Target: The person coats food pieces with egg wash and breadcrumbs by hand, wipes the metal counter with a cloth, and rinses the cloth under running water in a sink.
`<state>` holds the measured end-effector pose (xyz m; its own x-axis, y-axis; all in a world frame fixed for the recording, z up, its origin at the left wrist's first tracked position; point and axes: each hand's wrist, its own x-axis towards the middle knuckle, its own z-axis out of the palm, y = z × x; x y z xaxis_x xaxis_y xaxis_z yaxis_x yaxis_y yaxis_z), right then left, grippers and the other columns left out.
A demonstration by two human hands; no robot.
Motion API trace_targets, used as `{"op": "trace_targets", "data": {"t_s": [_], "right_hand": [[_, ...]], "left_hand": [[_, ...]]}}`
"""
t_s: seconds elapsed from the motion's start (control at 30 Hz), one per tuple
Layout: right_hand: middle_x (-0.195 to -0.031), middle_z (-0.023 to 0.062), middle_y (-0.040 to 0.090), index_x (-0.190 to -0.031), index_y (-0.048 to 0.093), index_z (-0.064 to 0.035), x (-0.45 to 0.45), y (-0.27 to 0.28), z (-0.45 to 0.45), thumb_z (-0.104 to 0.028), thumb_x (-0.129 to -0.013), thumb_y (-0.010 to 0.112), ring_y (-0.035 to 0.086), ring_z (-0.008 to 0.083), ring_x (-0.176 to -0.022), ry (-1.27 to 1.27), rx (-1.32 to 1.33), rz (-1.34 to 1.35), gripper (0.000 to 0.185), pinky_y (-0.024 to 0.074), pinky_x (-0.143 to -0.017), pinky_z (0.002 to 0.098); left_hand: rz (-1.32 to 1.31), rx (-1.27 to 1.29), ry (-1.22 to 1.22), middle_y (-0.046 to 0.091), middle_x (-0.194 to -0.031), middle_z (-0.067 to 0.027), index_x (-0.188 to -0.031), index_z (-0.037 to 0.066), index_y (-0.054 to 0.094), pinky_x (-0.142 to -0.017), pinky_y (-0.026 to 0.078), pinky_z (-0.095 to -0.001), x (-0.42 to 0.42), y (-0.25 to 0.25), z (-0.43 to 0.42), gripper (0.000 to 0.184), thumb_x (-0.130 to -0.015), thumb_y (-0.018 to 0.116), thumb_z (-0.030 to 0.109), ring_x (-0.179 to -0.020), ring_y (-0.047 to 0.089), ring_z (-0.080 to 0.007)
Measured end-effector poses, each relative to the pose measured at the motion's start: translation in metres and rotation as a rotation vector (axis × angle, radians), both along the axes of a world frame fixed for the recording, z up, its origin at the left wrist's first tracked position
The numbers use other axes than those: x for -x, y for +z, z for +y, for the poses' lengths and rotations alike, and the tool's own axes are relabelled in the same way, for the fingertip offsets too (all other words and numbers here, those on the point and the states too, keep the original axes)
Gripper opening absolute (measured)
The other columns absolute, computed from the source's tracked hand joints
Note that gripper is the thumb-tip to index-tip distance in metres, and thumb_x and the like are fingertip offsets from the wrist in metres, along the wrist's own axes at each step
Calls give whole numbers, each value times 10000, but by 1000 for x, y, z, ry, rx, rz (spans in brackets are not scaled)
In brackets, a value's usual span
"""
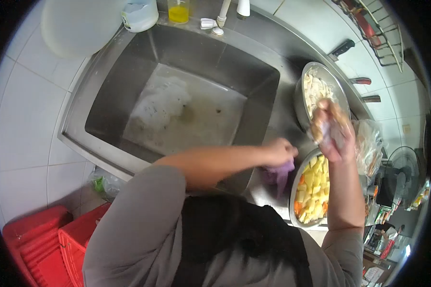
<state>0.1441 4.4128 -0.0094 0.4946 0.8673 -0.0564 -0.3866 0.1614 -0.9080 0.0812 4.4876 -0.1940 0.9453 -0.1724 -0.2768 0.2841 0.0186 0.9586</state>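
Note:
My left hand (pixel 279 152) reaches across to the right of the sink, closed on a purple cloth (pixel 278 176) that hangs down from it onto the steel counter. My right hand (pixel 334 130) is raised at the near edge of a metal bowl of pale, chopped food (pixel 316 90). Its fingers are loosely bent and apart, blurred by motion, with whitish wet patches on them; no held thing shows. Below it, partly behind the right forearm, stands a metal bowl of yellow and orange cut pieces (pixel 312 187).
The steel sink (pixel 115 103) holds shallow cloudy water and white foam (pixel 160 103). A faucet (pixel 221 19), a yellow cup (pixel 178 13) and a white tub (pixel 140 16) line its back. Knives (pixel 342 49) and a wire rack are on the right wall. Red plastic containers (pixel 38 239) stand lower left.

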Motion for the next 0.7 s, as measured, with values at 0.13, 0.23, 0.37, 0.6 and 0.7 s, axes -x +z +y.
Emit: {"op": "trace_targets", "data": {"t_s": [0.13, 0.23, 0.37, 0.6, 0.7], "right_hand": [[-986, 127, 701, -1245, 576, 27, -51, -31, 75, -297, -1020, 531, 663, 215, -798, 123, 152, 42, 398, 525, -694, 316], [-1024, 131, 702, -1249, 573, 28, -82, -63, 133, -261, -1014, 540, 673, 218, -819, 136, 146, 73, 374, 529, -697, 320], [-1039, 110, 689, -1260, 556, 16, -95, -87, 198, -215, -1010, 538, 660, 200, -845, 129, 169, 88, 341, 537, -729, 324], [-949, 102, 706, -1133, 625, -8, -101, -112, 257, -121, -978, 575, 670, 190, -759, 9, 171, 185, 198, 534, -616, 321], [-900, 86, 698, -1097, 637, -9, -112, -128, 269, -106, -971, 581, 651, 172, -719, 22, 174, 236, 169, 527, -605, 316]], "left_hand": [[-139, -379, 413, 738, -974, -160, -1005, 30, 729, -809, 548, -399, -45, -4, 149, 306, -913, 624, 303, -902, 710, -267], [-155, -566, 923, 707, -1065, -207, -1150, 27, 657, -909, 524, -430, -81, -8, 259, 379, -904, 609, 311, -1021, 675, -366], [-155, -864, 1050, 637, -1212, -286, -1357, 27, 533, -942, 505, -451, -140, -5, 361, 534, -952, 545, 374, -1090, 648, -400], [-171, -694, 644, 670, -1145, -218, -1302, -38, 541, -844, 541, -447, -186, -39, 431, 563, -999, 503, 435, -992, 677, -315], [4, -372, 661, 690, -1064, -167, -1197, -11, 596, -795, 549, -447, -207, -65, 451, 514, -1031, 455, 455, -923, 682, -280]]}}
